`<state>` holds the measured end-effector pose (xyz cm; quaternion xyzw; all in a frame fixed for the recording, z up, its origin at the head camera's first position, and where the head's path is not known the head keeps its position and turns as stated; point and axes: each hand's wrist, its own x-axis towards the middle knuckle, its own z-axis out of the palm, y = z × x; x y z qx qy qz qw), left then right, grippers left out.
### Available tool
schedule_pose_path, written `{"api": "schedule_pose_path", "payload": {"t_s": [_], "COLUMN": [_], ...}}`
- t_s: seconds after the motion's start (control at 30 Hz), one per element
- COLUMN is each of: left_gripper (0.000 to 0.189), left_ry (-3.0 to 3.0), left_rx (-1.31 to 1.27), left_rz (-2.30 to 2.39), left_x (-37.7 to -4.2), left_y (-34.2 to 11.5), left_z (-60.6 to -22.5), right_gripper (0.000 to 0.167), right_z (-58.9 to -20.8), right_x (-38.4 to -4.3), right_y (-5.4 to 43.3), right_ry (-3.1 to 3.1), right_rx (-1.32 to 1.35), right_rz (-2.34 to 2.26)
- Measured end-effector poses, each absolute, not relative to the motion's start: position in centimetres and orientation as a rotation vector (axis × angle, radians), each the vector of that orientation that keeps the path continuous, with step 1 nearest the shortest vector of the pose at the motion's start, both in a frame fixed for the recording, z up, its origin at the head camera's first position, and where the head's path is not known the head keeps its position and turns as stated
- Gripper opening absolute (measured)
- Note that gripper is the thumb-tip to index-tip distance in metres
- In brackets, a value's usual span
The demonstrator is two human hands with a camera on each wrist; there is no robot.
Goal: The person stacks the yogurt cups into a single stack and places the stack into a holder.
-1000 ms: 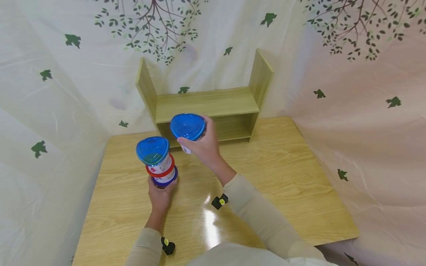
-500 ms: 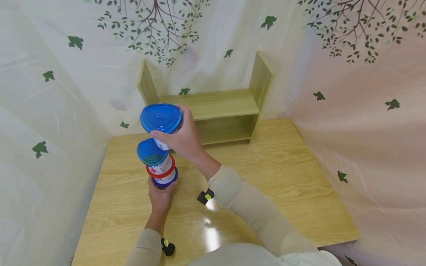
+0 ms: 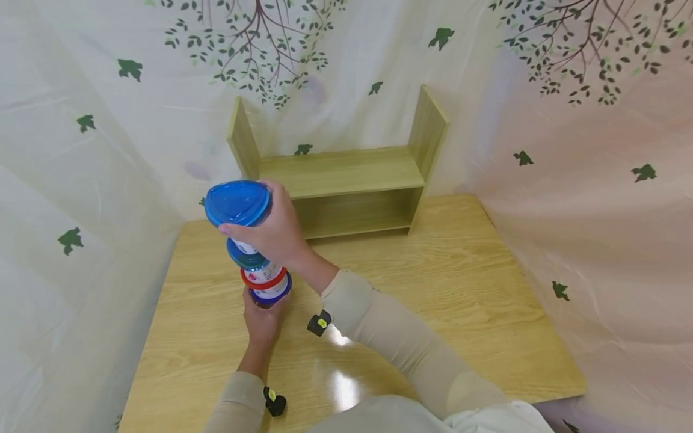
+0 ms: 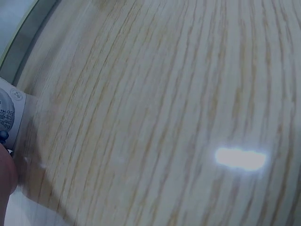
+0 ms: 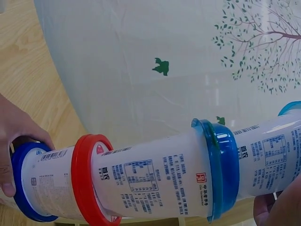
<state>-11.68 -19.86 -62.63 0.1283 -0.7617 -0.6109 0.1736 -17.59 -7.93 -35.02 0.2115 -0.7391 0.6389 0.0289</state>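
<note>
White printed tubs with coloured lids stand stacked in a column on the left of the table in the head view. My left hand (image 3: pixel 262 322) grips the column low down, fingers and thumb around the dark blue lid (image 5: pixel 19 186). Above that come a red lid (image 5: pixel 87 183) and a blue lid (image 5: pixel 223 172). My right hand (image 3: pixel 283 231) holds the top tub (image 5: pixel 268 162) by its side, under its rounded-triangular blue lid (image 3: pixel 237 203). In the right wrist view this tub's base meets the blue lid below. The left wrist view shows only part of a printed label (image 4: pixel 10 113) and a fingertip.
A wooden two-level shelf (image 3: pixel 346 171) with upright side panels stands at the back of the wooden table (image 3: pixel 433 300). Pale cloth (image 3: pixel 130 162) printed with trees and green shapes hangs behind and beside the table. The table's left edge runs close to the tubs.
My right hand has carried the top tub leftward from in front of the shelf, then down onto the column. My left hand has stayed at the base of the column.
</note>
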Motion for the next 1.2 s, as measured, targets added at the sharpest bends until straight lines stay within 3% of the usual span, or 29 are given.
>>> {"api": "schedule_pose_path", "payload": {"t_s": [0.37,0.77,0.97,1.2], "left_gripper": [0.105,0.103,0.105,0.105], "left_ry": [-2.099,-2.218,-2.184,-2.208], "left_rx": [0.255,0.430,0.450,0.476], "left_rz": [-1.855,-1.821,-1.823,-1.821], "left_x": [-12.0,-11.9,-12.1,-11.9], "left_y": [-19.5,-19.7,-19.8,-19.6], "left_z": [-61.8,-61.6,-61.8,-61.4], "right_gripper": [0.093,0.098,0.077,0.077], "right_z": [-35.6,-33.7,-29.7,-26.5], "right_x": [-17.7,-17.8,-23.0,-29.3], "right_y": [-8.3,-6.2,0.1,10.0], "right_ry": [-2.306,-2.442,-2.194,-2.308], "right_rx": [0.681,0.638,0.540,0.079], "right_rz": [1.895,1.631,1.347,0.998]}}
